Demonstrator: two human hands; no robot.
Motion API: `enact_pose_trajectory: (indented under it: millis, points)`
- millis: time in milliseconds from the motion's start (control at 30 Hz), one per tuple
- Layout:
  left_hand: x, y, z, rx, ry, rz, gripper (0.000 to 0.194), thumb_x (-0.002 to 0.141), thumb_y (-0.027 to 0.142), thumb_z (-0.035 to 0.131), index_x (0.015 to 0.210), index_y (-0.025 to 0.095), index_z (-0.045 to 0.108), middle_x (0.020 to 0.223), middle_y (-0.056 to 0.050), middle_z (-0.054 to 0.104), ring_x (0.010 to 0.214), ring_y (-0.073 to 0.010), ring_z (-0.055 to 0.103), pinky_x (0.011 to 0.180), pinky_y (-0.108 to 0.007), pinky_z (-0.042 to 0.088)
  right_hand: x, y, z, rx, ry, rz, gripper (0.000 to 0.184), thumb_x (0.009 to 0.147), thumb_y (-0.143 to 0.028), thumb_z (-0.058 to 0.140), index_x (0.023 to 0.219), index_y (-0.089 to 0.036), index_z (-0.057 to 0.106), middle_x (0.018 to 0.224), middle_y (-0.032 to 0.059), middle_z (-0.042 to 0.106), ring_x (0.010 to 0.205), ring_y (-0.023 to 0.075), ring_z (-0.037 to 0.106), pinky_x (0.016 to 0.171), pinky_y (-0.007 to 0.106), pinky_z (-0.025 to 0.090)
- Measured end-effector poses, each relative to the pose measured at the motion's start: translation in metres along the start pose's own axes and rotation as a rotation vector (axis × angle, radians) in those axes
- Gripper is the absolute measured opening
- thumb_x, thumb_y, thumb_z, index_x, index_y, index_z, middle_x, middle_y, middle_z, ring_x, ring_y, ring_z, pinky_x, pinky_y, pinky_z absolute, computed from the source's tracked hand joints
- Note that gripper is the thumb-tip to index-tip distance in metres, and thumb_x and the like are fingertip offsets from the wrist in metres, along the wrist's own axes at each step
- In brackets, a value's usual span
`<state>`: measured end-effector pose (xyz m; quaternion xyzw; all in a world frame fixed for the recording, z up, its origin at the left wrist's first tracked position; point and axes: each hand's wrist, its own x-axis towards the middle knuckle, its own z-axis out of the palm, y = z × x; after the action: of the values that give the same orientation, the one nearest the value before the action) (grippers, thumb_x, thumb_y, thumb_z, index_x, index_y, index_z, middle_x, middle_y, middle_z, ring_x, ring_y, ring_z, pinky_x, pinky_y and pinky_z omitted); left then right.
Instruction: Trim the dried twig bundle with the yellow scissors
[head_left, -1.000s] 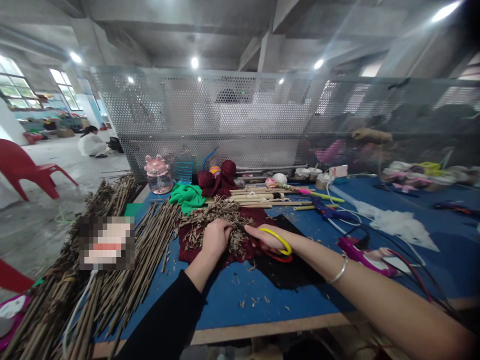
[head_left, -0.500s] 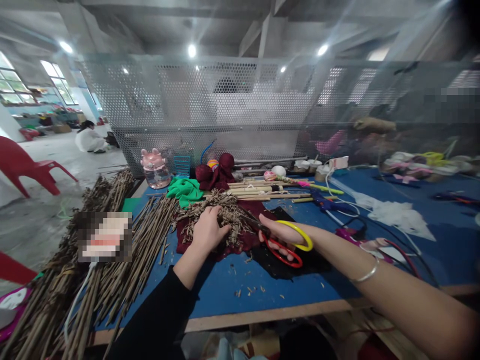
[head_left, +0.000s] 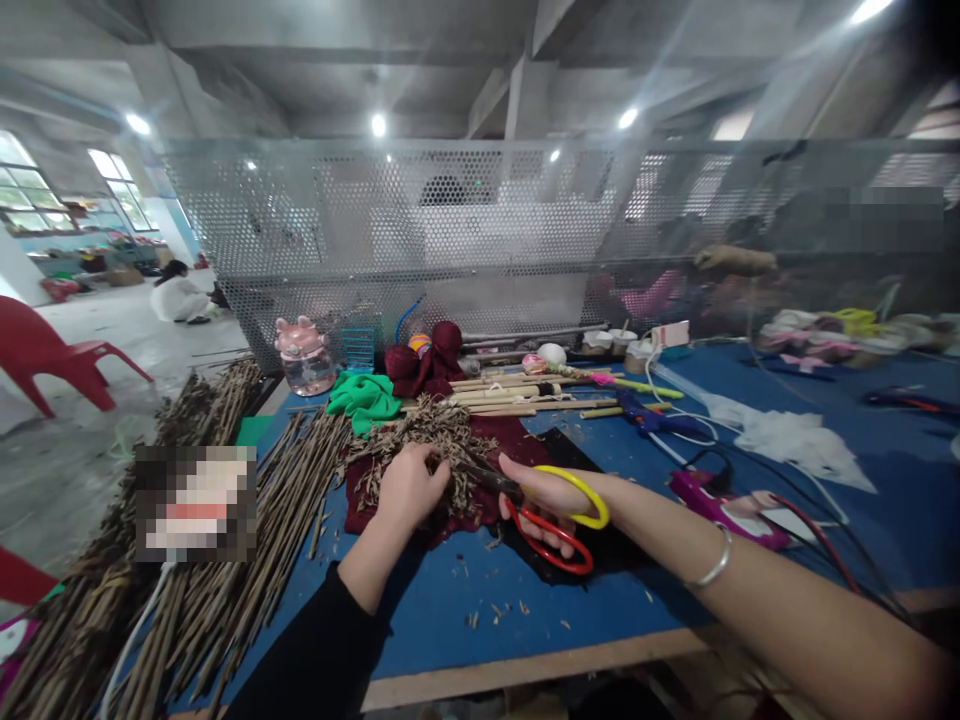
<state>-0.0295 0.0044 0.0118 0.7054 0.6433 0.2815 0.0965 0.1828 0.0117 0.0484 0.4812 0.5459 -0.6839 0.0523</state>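
Dried leaves [head_left: 420, 430] on dark red cloth [head_left: 504, 437], left hand [head_left: 409, 490] curled at them, hold unclear, right hand [head_left: 551, 490] gripping scissors [head_left: 512, 489] right of them, scrap-strewn surface [head_left: 450, 640] before them to its wooden edge [head_left: 525, 668], pink-lidded bottle [head_left: 304, 360] behind-left of them, contents unclear.

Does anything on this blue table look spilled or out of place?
Small dry scraps lie scattered on the blue tabletop toward its front edge, apart from the dried plant pile on the dark red cloth, so they look like spilled bits. Nothing else stands out.
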Motion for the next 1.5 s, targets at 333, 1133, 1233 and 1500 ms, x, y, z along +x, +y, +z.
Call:
enact_pose_trajectory:
  millis: [333,1133,1233,1500]
  points:
    - [-0.009,0.012,-0.010,0.196,-0.042,0.003,0.034,0.071,0.052,0.056,0.076,0.019,0.063,0.080,-0.006,0.062,0.078,-0.0190,0.058,0.065,-0.025,0.039,0.000,-0.006,0.007,0.217,-0.073,-0.076,0.077,0.074,-0.074,-0.001,0.085,-0.016,0.049,0.052,0.0002,0.052,0.036,0.0101,0.051,0.033,0.022,0.046]
    - [-0.002,-0.006,-0.007,0.152,-0.047,0.080,0.037,0.079,0.041,0.053,0.110,0.020,0.056,0.116,-0.009,0.056,0.101,-0.0208,0.055,0.084,-0.027,0.040,-0.005,-0.002,0.007,-0.095,0.012,0.111,0.079,0.065,-0.083,0.010,0.085,-0.016,0.047,0.052,0.0014,0.056,0.041,0.0137,0.056,0.039,0.027,0.049]
    - [-0.001,-0.006,-0.005,0.165,-0.089,0.068,0.026,0.081,0.036,0.051,0.098,0.020,0.062,0.099,-0.008,0.063,0.092,-0.0190,0.058,0.079,-0.025,0.040,0.000,-0.010,0.006,-0.120,0.006,0.130,0.080,0.065,-0.083,0.009,0.085,-0.016,0.048,0.054,0.0029,0.058,0.044,0.0149,0.058,0.041,0.028,0.050]
    - [-0.001,-0.006,0.002,0.104,-0.114,0.079,0.023,0.082,0.027,0.048,0.090,0.019,0.067,0.091,-0.009,0.067,0.084,-0.0180,0.060,0.075,-0.025,0.041,0.014,-0.026,0.005,-0.155,0.014,0.147,0.081,0.063,-0.084,0.008,0.081,-0.016,0.048,0.052,0.0029,0.056,0.044,0.0156,0.058,0.040,0.029,0.049]
